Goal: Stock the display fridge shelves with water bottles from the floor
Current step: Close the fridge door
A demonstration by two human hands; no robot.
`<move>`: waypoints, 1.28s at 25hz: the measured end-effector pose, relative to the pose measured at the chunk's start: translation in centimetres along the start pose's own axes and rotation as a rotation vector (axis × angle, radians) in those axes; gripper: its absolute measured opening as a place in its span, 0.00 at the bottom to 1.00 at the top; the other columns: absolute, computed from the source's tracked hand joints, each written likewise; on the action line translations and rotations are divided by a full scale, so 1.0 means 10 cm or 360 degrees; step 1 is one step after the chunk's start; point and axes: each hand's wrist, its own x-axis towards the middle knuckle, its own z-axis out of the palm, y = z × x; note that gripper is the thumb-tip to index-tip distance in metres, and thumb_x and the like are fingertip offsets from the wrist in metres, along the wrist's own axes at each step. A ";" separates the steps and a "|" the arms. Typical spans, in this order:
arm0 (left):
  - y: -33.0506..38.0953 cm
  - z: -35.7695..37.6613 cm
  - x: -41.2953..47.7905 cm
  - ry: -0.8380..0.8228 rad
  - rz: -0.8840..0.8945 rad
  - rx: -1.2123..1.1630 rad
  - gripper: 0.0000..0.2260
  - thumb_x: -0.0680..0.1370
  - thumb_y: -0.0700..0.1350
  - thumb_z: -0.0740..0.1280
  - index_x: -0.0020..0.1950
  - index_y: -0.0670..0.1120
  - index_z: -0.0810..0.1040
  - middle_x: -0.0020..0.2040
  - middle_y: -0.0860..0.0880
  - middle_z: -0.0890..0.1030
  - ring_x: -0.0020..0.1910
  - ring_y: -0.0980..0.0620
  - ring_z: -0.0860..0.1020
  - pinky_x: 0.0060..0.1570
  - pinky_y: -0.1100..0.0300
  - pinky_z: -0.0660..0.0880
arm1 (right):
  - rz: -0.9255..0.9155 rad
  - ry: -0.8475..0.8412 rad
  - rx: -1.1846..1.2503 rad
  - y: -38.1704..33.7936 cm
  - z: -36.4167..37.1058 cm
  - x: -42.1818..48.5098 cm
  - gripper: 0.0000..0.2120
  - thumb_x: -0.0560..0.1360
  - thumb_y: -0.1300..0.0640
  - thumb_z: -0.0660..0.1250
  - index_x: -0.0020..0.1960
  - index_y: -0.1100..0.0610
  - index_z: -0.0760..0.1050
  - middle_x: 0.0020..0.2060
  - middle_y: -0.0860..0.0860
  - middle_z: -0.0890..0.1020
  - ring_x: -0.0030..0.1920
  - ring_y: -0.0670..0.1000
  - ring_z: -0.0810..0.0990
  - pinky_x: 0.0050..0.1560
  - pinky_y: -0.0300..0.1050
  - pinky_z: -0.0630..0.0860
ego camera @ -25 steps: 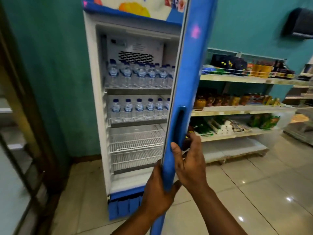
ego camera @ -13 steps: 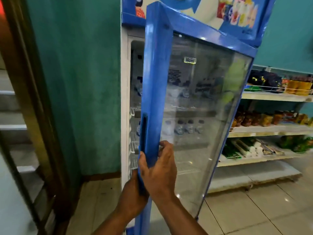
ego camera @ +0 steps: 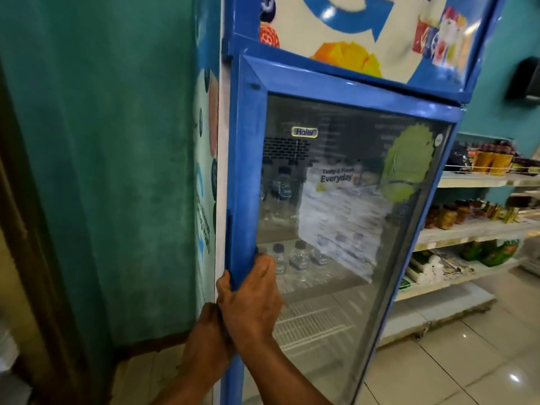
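Observation:
The display fridge's blue-framed glass door (ego camera: 248, 171) stands nearly against the fridge body. My right hand (ego camera: 251, 302) grips the door's left edge just below its handle slot, fingers wrapped round the frame. My left hand (ego camera: 209, 334) sits right behind and below it on the same edge, mostly hidden by the right hand. Through the glass I see water bottles (ego camera: 295, 257) standing on a middle shelf and more bottles (ego camera: 280, 182) on the upper shelf. The lower wire shelves (ego camera: 309, 323) hold nothing visible. No bottles on the floor are in view.
A teal wall (ego camera: 102, 171) stands close on the left of the fridge, with a dark door frame (ego camera: 26, 258) further left. Store shelves (ego camera: 473, 229) with jars and packets run along the right. Glossy floor tiles (ego camera: 467, 361) lie at the lower right.
The door has swung from wide open to almost closed against the fridge. Both hands stayed on its left edge and moved left with it. My view shifted closer to the fridge.

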 end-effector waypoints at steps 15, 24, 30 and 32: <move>0.20 0.02 0.37 0.0089 -0.0465 -0.0651 0.25 0.82 0.60 0.53 0.73 0.47 0.70 0.68 0.41 0.76 0.61 0.48 0.79 0.52 0.57 0.80 | -0.0041 -0.0022 -0.0080 -0.09 0.23 0.19 0.18 0.72 0.43 0.66 0.53 0.51 0.63 0.46 0.46 0.72 0.46 0.50 0.77 0.39 0.46 0.75; 0.19 -0.07 0.50 0.0073 0.0067 0.0055 0.31 0.76 0.69 0.58 0.73 0.51 0.70 0.72 0.46 0.73 0.71 0.50 0.71 0.77 0.51 0.56 | -0.0167 -0.0068 -0.0285 -0.01 0.29 0.24 0.23 0.72 0.40 0.67 0.57 0.52 0.62 0.50 0.49 0.72 0.49 0.52 0.77 0.42 0.47 0.77; 0.17 -0.09 0.39 0.0048 0.0236 0.0931 0.46 0.73 0.39 0.72 0.79 0.53 0.43 0.75 0.50 0.65 0.69 0.53 0.70 0.58 0.76 0.66 | -0.0990 0.0107 -0.0738 0.14 0.26 0.39 0.36 0.74 0.47 0.68 0.77 0.54 0.60 0.77 0.59 0.58 0.77 0.63 0.57 0.74 0.59 0.62; 0.19 -0.04 0.41 0.0038 0.0242 0.0867 0.47 0.75 0.35 0.70 0.78 0.55 0.38 0.75 0.58 0.56 0.71 0.56 0.64 0.55 0.79 0.65 | -0.1049 0.0056 -0.0742 0.14 0.23 0.41 0.35 0.76 0.46 0.66 0.78 0.55 0.58 0.79 0.58 0.55 0.78 0.63 0.52 0.74 0.60 0.60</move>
